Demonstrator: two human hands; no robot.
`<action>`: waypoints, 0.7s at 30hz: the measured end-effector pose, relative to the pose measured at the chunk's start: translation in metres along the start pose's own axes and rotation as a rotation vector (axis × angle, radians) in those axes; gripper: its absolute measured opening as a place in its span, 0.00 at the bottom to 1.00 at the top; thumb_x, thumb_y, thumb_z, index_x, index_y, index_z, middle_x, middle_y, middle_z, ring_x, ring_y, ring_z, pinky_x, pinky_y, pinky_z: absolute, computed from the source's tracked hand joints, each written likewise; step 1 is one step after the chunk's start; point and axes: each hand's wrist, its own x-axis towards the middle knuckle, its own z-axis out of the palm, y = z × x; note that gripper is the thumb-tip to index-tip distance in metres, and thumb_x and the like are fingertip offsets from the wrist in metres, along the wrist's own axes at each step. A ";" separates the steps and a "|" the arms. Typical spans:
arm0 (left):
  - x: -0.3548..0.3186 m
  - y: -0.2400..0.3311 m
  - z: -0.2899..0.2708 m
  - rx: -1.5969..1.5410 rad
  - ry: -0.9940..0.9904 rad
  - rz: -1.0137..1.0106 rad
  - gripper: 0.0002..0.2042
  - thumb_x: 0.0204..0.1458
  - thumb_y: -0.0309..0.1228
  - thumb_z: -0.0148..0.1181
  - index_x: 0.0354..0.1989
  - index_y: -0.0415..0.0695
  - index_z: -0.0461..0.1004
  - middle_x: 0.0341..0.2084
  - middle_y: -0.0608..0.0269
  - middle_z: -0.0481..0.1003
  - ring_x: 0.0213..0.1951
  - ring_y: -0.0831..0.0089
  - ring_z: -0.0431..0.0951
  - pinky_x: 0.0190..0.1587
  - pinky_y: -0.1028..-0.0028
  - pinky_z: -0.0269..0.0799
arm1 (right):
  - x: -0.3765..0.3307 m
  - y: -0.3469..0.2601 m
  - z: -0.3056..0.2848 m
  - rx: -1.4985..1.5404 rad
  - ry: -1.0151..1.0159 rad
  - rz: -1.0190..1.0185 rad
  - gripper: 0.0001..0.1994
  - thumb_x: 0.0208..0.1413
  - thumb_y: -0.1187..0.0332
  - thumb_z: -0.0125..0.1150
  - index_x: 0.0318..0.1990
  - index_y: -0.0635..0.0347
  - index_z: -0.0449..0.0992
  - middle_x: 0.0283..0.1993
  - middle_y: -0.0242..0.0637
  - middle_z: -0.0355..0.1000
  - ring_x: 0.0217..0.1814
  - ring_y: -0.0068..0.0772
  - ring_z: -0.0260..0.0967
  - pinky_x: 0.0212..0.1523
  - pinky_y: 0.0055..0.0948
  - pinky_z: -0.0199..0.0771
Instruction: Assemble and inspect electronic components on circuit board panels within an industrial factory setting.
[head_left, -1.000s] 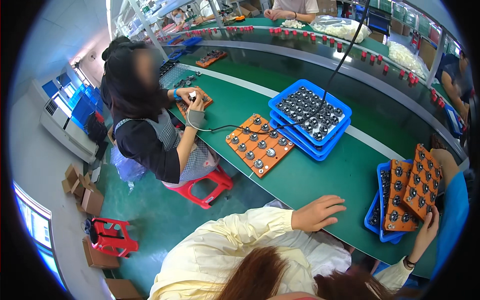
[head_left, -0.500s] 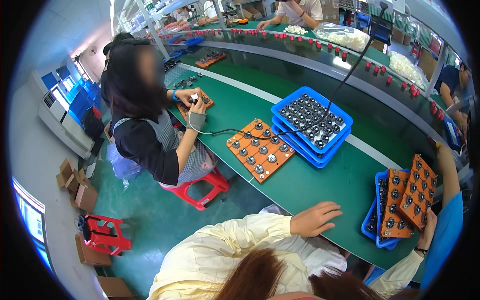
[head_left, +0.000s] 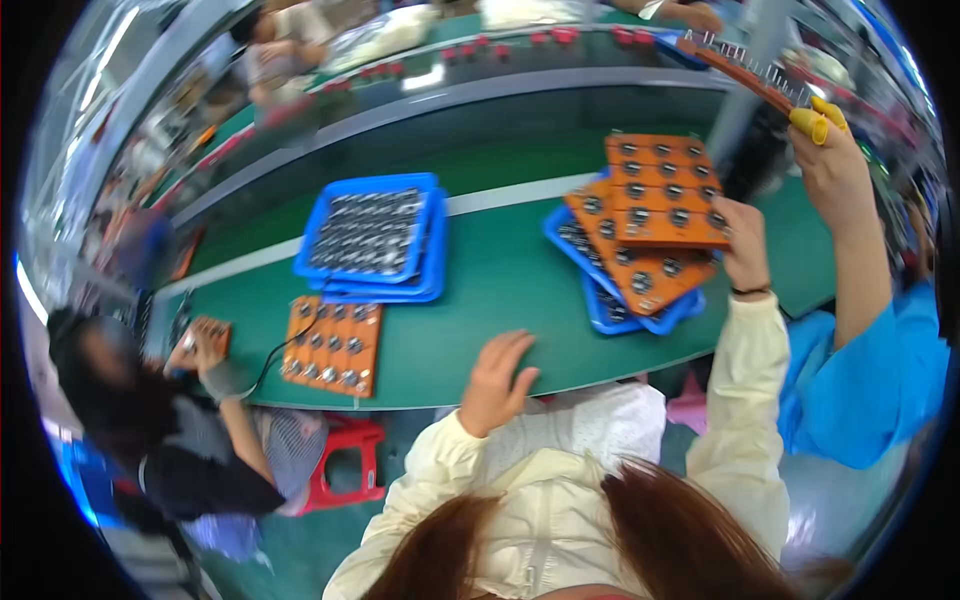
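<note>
Looking steeply down from the head through one close fisheye view, facing across the long green-topped workbench [head_left: 500,290] toward a raised grey conveyor rail [head_left: 560,85].

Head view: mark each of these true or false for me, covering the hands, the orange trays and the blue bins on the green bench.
1. The left hand lies flat on the green bench, holding nothing. True.
2. The right hand grips the edge of an orange tray of round parts. True.
3. That orange tray sits over a red bin. False: the bin under it is blue.
4. The stacked blue bins at centre are empty. False: the top one is full of small metal parts.
5. A co-worker's hand with yellow finger covers lifts another orange tray. True.
</note>
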 end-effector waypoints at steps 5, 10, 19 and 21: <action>0.007 0.002 -0.003 -0.042 -0.079 0.055 0.18 0.44 0.26 0.55 0.45 0.35 0.66 0.44 0.46 0.67 0.47 0.50 0.66 0.50 0.62 0.62 | -0.027 -0.011 -0.004 -0.015 0.117 -0.033 0.12 0.53 0.70 0.51 0.37 0.74 0.71 0.33 0.34 0.72 0.30 0.18 0.68 0.33 0.17 0.66; 0.006 0.002 -0.007 -0.051 -0.077 0.028 0.17 0.44 0.26 0.55 0.45 0.34 0.66 0.44 0.46 0.67 0.47 0.49 0.67 0.51 0.62 0.61 | -0.052 -0.026 0.010 0.068 0.069 -0.039 0.13 0.53 0.70 0.50 0.39 0.75 0.70 0.34 0.35 0.72 0.31 0.19 0.68 0.35 0.17 0.67; 0.008 0.008 -0.022 -0.726 -0.160 -0.059 0.54 0.36 0.63 0.55 0.62 0.37 0.38 0.61 0.52 0.48 0.62 0.60 0.50 0.60 0.66 0.45 | -0.159 -0.024 0.084 -0.004 0.194 -0.235 0.17 0.56 0.68 0.45 0.47 0.76 0.63 0.41 0.43 0.68 0.38 0.28 0.68 0.40 0.23 0.69; -0.001 0.013 -0.021 -0.662 -0.097 0.009 0.57 0.32 0.66 0.53 0.63 0.38 0.35 0.62 0.54 0.45 0.62 0.61 0.46 0.61 0.65 0.44 | -0.174 -0.007 0.110 -0.339 0.097 -0.630 0.18 0.56 0.69 0.44 0.49 0.75 0.61 0.46 0.48 0.66 0.45 0.33 0.66 0.45 0.29 0.68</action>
